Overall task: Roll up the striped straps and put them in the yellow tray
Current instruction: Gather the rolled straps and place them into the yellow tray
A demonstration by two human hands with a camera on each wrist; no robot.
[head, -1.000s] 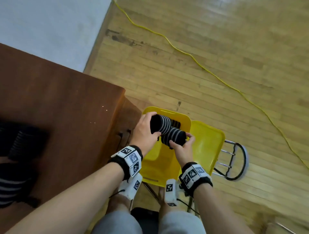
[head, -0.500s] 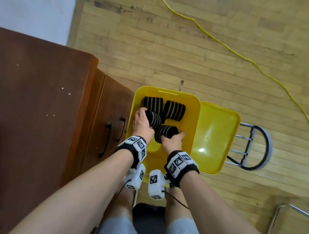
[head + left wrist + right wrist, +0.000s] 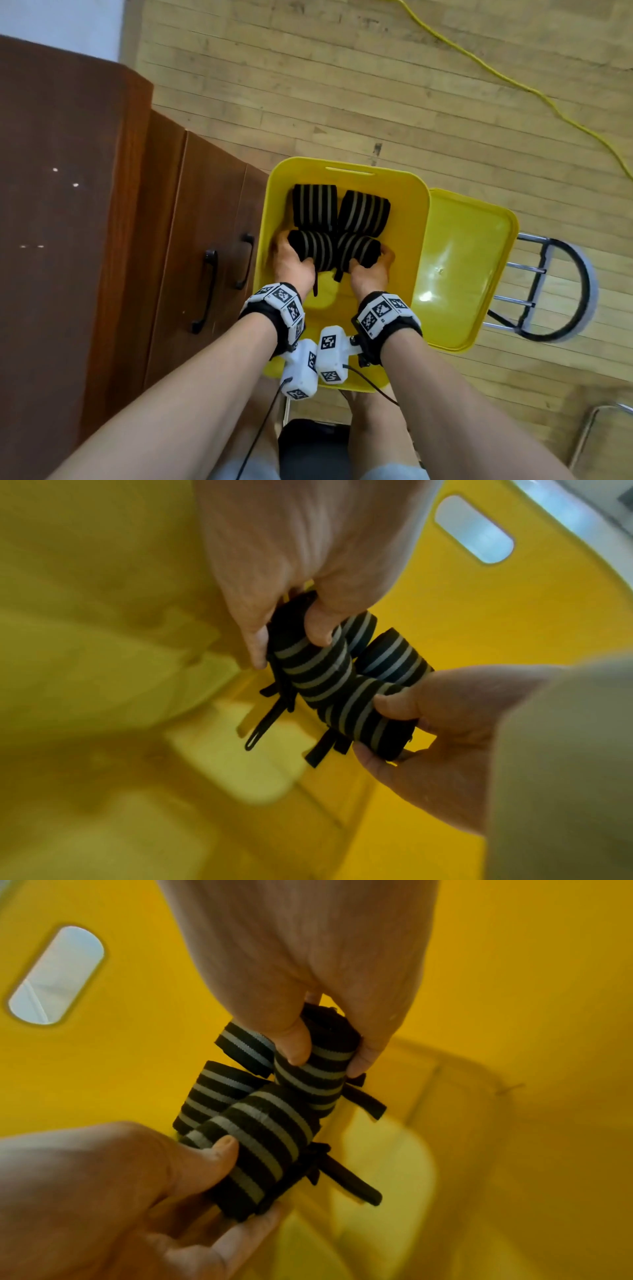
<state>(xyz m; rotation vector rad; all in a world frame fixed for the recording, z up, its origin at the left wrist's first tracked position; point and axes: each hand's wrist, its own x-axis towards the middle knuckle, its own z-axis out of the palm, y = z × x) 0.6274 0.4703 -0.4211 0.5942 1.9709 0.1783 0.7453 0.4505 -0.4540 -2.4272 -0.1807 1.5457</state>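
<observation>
The left hand curls round a rolled striped strap, thumb over the top and fingers under its outer end, as the left wrist view shows. The right hand grips a second rolled strap the same way, thumb pressed on the stripes and fingers beneath. The two rolls touch end to end between the hands, low inside the yellow tray, near its middle; whether they rest on its floor cannot be told. A thin black loop hangs from the left roll and a short black tab from the right one.

Beyond them, against the tray's far wall, lie two more rolled straps: one toward the far left corner and one just beside it on the right, tilted. All four sit close together. The far wall has a slot handle.

Both forearms reach forward and down into the tray, wrists level and side by side, each wearing a band with black-and-white markers.

A yellow lid leans against the tray's right edge. A brown wooden cabinet stands to the left on the plank floor, a metal stool frame to the right, and a yellow cable crosses the floor beyond.
</observation>
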